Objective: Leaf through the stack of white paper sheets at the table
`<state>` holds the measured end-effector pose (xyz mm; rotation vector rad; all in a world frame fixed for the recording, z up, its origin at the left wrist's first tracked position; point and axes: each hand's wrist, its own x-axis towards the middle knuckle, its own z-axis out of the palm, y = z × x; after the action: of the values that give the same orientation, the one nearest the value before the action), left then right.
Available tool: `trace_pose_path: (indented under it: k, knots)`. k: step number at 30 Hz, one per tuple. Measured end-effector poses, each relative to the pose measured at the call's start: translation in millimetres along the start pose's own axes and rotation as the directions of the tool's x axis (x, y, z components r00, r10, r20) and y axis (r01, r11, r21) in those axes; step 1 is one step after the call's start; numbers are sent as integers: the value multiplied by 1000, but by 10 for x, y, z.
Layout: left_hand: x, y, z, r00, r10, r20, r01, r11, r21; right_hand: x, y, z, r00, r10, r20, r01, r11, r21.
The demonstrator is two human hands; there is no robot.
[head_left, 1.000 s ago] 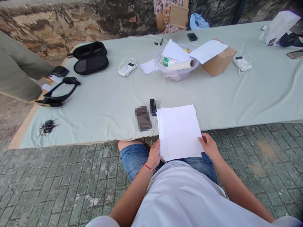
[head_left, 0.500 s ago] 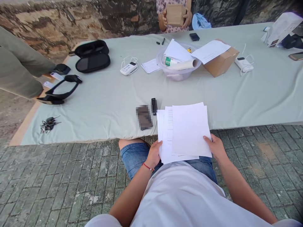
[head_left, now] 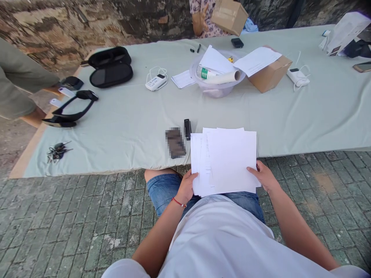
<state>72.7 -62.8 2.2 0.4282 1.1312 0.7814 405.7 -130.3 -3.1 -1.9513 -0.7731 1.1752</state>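
Several loose white paper sheets [head_left: 232, 160] are spread in an uneven stack over my lap and the table's near edge. My left hand [head_left: 187, 186] grips their left side, thumb on top and fingers hidden below. At the right side my right hand [head_left: 263, 177] pinches the sheets the same way. The top sheet looks blank; faint print shows on sheets beneath, towards the left. Just beyond the papers' left corner lie a small black device [head_left: 187, 129] and a dark, pixelated flat object [head_left: 175, 143].
A plastic basin [head_left: 217, 89] holds papers and a bottle; a cardboard box [head_left: 269, 75] stands beside it. Left are a black case [head_left: 111, 73], a black headset [head_left: 77, 112] and keys [head_left: 58, 151]. Across the table a person's hand [head_left: 204, 19] is near another cardboard box [head_left: 230, 17].
The sheets in my hands have shifted, the top one now straighter and covering more print. Across the table, the person's box has moved right and tilted, one hand off it.
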Motion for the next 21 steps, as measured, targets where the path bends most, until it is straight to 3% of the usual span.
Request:
trace_pose_path:
  k: [3,6,12,19,21]
  knots:
    - [-49,2,-81,996,-64,68,62,997,37,55,20,75,1000,27,-8,-26,996,81]
    - [-55,-51,-124,997,-54,62,50,997,67,71,16,115,997,54,49,-61,986,158]
    - [4,-139,26,1000,18,17,-19,998,62,-8,-19,128,996,42,76,-52,989,138]
    - [88,-112,82,999,-26,34,25,999,32,-24,75,-102,997,38,-62,-26,982,189]
    - [102,-92,69,999,-35,38,34,999,37,-5,98,-171,997,56,-46,-46,979,199]
